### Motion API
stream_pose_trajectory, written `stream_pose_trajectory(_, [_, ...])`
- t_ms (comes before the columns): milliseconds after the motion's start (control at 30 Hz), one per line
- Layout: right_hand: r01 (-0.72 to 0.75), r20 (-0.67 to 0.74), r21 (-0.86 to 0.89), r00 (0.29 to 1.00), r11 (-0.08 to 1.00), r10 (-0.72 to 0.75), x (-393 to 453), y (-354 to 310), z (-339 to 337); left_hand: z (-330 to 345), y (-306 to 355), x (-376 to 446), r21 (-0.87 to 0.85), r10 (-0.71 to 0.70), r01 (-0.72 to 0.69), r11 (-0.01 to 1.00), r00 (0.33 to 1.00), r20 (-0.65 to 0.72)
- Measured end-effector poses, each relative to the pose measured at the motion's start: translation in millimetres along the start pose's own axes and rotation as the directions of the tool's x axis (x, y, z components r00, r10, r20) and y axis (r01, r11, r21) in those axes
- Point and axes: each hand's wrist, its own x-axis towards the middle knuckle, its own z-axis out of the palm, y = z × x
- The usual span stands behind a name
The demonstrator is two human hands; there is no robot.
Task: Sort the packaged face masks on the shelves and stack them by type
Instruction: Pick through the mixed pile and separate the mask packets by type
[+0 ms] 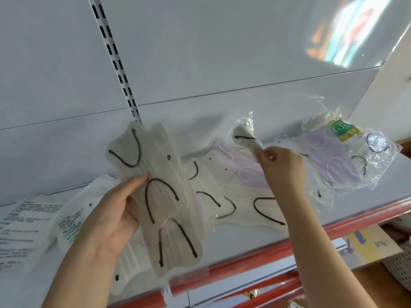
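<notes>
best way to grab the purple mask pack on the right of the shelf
Pinch the purple mask pack by its lower right film edge, coming from the front right. It lies flat atop the white packs, and that clear margin overhangs toward the shelf front. The right hand is nearest but already pinches another pack.

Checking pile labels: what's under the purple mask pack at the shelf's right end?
Under the purple mask pack: cream mask packs with black ear loops, edges showing at its lower left. How many lie beneath is covered.

Cream masks (155, 196), black loops; lilac masks (329, 161)
</notes>
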Motion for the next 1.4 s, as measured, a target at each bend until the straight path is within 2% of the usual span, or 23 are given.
stream_pose_trajectory(67, [0.055, 0.008, 0.087, 0.998, 0.995, -0.056, -27, -33, -4, 9, -6, -4, -0.073, 0.003, 0.003, 0.997, 0.997, 0.076])
stream_pose_trajectory(133, [0.161, 0.195, 0.147, 0.963, 0.976, -0.188, -56, -67, -1, 24, -16, -11, -0.086, -0.004, 0.018, 0.996, 0.987, 0.159])
stream_pose_trajectory(167, [0.21, 0.34, 0.152, 0.906, 0.966, -0.25, -68, -80, -1, 29, -21, -12, -0.077, -0.013, 0.028, 0.997, 0.982, 0.187])
stream_pose_trajectory(200, [0.273, 0.488, 0.15, 0.816, 0.95, -0.311, -76, -90, -6, 32, -25, -11, -0.066, -0.013, 0.026, 0.998, 0.981, 0.192])
stream_pose_trajectory(267, [0.349, 0.633, 0.293, 0.627, 0.89, -0.454, -81, -92, -15, 33, -26, -8, -0.057, 0.027, -0.02, 0.998, 0.992, 0.124])
stream_pose_trajectory(333, [0.313, 0.697, 0.449, 0.463, 0.837, -0.547, -76, -90, -27, 28, -23, -5, -0.024, 0.098, -0.097, 0.995, 0.994, 0.043])
stream_pose_trajectory(367, [0.31, 0.713, 0.459, 0.431, 0.833, -0.553, -72, -85, -26, 26, -21, -5, 0.007, 0.135, -0.135, 0.991, 0.991, 0.025])
stream_pose_trajectory(400, [0.356, 0.713, 0.459, 0.399, 0.814, -0.577, -69, -82, -25, 24, -21, -7, 0.042, 0.165, -0.165, 0.985, 0.986, 0.019])
stream_pose_trajectory(467, [0.577, 0.715, 0.389, 0.303, 0.718, -0.63, -65, -76, -15, 26, -21, -12, 0.099, 0.18, -0.181, 0.978, 0.983, 0.019])
stream_pose_trajectory(533, [0.7, 0.689, 0.341, 0.269, 0.628, -0.673, -64, -68, -5, 30, -22, -15, 0.129, 0.165, -0.162, 0.978, 0.986, -0.01])
stream_pose_trajectory(600, [0.655, 0.599, 0.42, 0.32, 0.629, -0.734, -56, -63, 1, 29, -22, -14, 0.135, 0.149, -0.139, 0.981, 0.986, -0.07])
stream_pose_trajectory(633, [0.601, 0.534, 0.42, 0.442, 0.68, -0.721, -44, -57, 5, 28, -22, -13, 0.127, 0.147, -0.133, 0.983, 0.983, -0.113])
stream_pose_trajectory(700, [0.455, 0.387, 0.279, 0.753, 0.846, -0.533, 2, -40, 17, 22, -20, -10, 0.113, 0.165, -0.144, 0.983, 0.964, -0.207])
stream_pose_trajectory(733, [0.397, 0.363, 0.12, 0.835, 0.91, -0.413, 29, -28, 23, 20, -19, -9, 0.12, 0.18, -0.154, 0.981, 0.952, -0.249])
stream_pose_trajectory(767, [0.346, 0.403, -0.062, 0.867, 0.936, -0.294, 54, -15, 27, 18, -19, -7, 0.127, 0.191, -0.161, 0.979, 0.942, -0.277])
stream_pose_trajectory(833, [0.31, 0.542, -0.316, 0.835, 0.897, -0.098, 83, 4, 33, 18, -21, -5, 0.136, 0.198, -0.164, 0.977, 0.934, -0.299])
stream_pose_trajectory(867, [0.309, 0.594, -0.332, 0.803, 0.891, -0.057, 88, 9, 35, 18, -23, -4, 0.14, 0.196, -0.16, 0.977, 0.934, -0.299])
stream_pose_trajectory(1000, [0.262, 0.697, -0.065, 0.703, 0.963, -0.145, 85, 9, 36, 27, -32, -1, 0.222, 0.225, -0.173, 0.96, 0.946, -0.232])
stream_pose_trajectory(1067, [0.204, 0.65, 0.076, 0.732, 0.976, -0.204, 90, 13, 28, 29, -35, -1, 0.288, 0.264, -0.205, 0.935, 0.947, -0.183])
stream_pose_trajectory(1133, [0.116, 0.559, 0.213, 0.8, 0.97, -0.218, 93, 15, 14, 29, -36, 1, 0.317, 0.285, -0.221, 0.922, 0.943, -0.172])
stream_pose_trajectory(1267, [-0.084, 0.473, 0.45, 0.867, 0.889, -0.157, 92, 14, -9, 28, -33, 2, 0.278, 0.287, -0.222, 0.934, 0.932, -0.221])
stream_pose_trajectory(1333, [-0.115, 0.395, 0.546, 0.909, 0.83, -0.133, 92, 12, -19, 30, -31, 0, 0.235, 0.291, -0.238, 0.942, 0.931, -0.222])
stream_pose_trajectory(1400, [-0.063, 0.267, 0.56, 0.958, 0.826, -0.108, 88, 5, -30, 29, -28, -2, 0.157, 0.277, -0.25, 0.955, 0.942, -0.189])
